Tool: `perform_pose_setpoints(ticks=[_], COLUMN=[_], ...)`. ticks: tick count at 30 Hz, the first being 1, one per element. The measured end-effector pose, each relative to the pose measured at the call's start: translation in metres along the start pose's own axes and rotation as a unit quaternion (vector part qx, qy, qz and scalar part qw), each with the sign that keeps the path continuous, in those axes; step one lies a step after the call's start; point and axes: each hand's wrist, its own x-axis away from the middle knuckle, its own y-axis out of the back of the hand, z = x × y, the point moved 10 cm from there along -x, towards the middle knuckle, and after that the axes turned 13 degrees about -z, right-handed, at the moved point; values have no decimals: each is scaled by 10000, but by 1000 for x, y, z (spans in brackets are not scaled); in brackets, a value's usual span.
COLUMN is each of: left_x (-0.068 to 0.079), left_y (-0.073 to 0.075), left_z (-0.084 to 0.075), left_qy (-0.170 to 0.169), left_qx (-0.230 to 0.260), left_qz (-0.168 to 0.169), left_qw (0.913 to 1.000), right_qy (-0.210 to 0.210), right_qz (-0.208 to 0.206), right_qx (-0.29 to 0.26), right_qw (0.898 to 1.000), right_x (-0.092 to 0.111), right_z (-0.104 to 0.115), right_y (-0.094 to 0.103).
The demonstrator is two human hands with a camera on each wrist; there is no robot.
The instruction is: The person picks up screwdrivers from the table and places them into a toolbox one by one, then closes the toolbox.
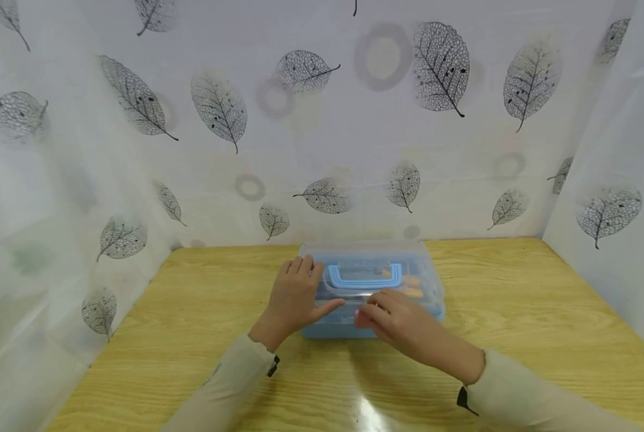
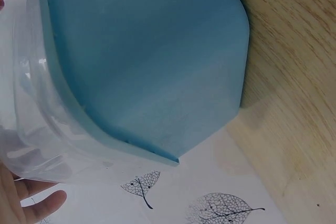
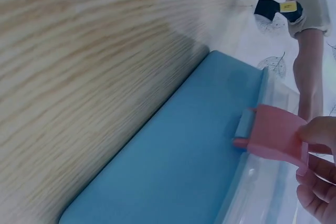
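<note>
A storage box [image 1: 324, 330] with a light blue base and a clear lid [image 1: 362, 247] sits on the table, its lid down. A light blue carrying handle [image 1: 366, 284] lies on top of the lid. My left hand [image 1: 293, 297] rests on the lid's left side, fingers extended and thumb pointing right along the front. At the front middle, my right hand [image 1: 410, 329] pinches the pink latch [image 3: 275, 134] between thumb and fingers. In the right wrist view the latch stands out from the box front, its lower end hinged at the blue base.
Orange-handled items [image 1: 412, 293] show through the clear lid. The wood-grain table [image 1: 219, 282] extends on every side of the box. A white curtain [image 1: 354, 138] with leaf prints hangs behind the table and at both sides.
</note>
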Motion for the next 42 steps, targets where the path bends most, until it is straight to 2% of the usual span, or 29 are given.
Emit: perform_pose_setpoints(ticks=[9,13,19,24,42], left_x=[1,0,0,0,0], left_y=[0,1,1,0,1], left_z=[-1,-1,-1,-1,-2], left_qy=[26,9,11,43,-59], left_qx=[-1,-23,-18,-1,-82], left_qz=[9,15,29,62,-44], left_qw=[10000,10000,10000,10000,9999], right_qy=[448,406,552,503,637], right_qz=[-71,58,-25,94,203], right_qx=[514,415,276,278,881], right_qw=[9976,9983,9981,9983,9939], right_x=[2,6,10,12,22], right_z=[3,2,7,6,9], right_y=[-3,-5,-6,-7,-15])
